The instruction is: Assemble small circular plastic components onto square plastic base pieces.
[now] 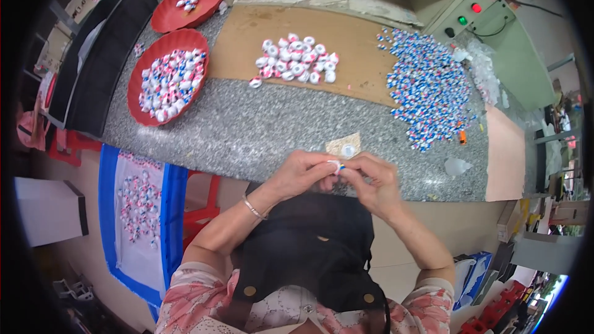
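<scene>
Close together at the near edge of the grey speckled table, my left hand (304, 172) and my right hand (375, 180) pinch one small piece (336, 165) between their fingertips. It looks white with bits of blue and yellow; the fingers cover much of it. Just beyond them lies a small beige speckled pad (337, 145) with a white round spot on it. Farther off, a heap of rounded white and pink pieces (297, 59) rests on a brown board (238, 43). To the right spreads a large pile of tiny blue, white and red parts (433, 80).
Two red bowls (132, 83) at the left hold similar pieces, beside a black bin (102, 62). A pale green machine (526, 55) with lit buttons stands behind. A blue-rimmed crate (175, 222) sits lower left. A small orange object (463, 137) and clear plastic (456, 166) lie right.
</scene>
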A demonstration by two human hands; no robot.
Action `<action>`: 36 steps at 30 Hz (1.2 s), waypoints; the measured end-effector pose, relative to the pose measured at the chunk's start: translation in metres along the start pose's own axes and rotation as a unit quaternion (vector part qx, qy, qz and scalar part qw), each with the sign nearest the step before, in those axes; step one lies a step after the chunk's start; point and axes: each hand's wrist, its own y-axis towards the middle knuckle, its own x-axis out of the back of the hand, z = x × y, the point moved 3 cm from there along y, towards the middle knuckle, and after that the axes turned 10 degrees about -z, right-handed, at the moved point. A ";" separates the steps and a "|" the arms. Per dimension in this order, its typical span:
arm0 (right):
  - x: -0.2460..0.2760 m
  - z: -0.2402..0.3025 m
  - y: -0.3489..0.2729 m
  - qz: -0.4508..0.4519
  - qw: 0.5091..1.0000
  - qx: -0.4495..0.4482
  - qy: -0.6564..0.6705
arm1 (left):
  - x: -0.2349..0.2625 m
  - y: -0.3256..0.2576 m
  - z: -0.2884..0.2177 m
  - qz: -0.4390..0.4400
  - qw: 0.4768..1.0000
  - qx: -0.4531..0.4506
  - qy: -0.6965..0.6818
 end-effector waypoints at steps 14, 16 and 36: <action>0.069 -0.083 0.071 -0.098 0.937 0.090 -0.324 | 0.159 -0.063 -0.093 -0.439 0.673 -0.332 0.494; 0.068 -0.092 0.078 -0.062 0.922 0.096 -0.370 | 0.185 -0.074 -0.102 -0.467 0.524 -0.331 0.630; 0.048 -0.057 0.020 -0.015 0.948 0.014 -0.318 | 0.134 0.034 -0.059 -0.356 0.725 -0.246 0.536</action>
